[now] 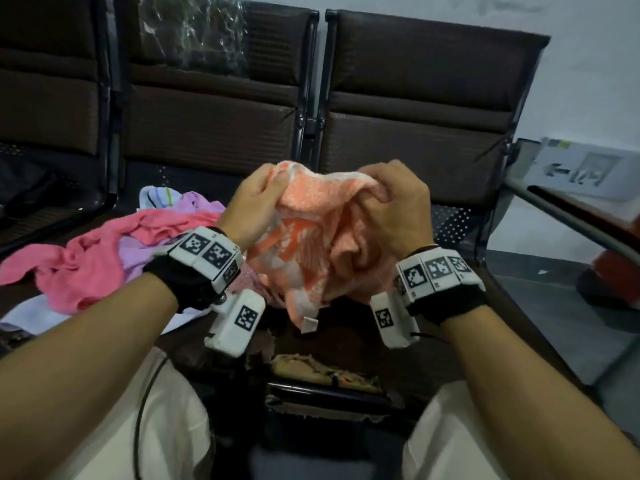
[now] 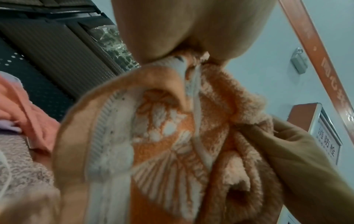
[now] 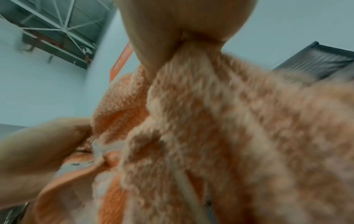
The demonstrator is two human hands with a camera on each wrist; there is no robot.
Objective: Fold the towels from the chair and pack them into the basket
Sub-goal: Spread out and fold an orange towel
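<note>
Fingertips of both hands buried in the orange towel [image 1: 322, 237], its far folds perhaps motion-blurred.

The room around me is dim and flat-lit, with a cool grey cast on the wall [image 1: 588, 64] and glare only on the plastic wrap [image 1: 194, 32] over a dark seat back, while my lap sinks into deep shadow. From my head the picture is fairly sharp in the middle but bends and softens toward the edges. Both wrist views are smeared with motion blur, the orange towel [image 3: 220, 128] so close it turns to fuzz, colours washed out and greenish.
</note>
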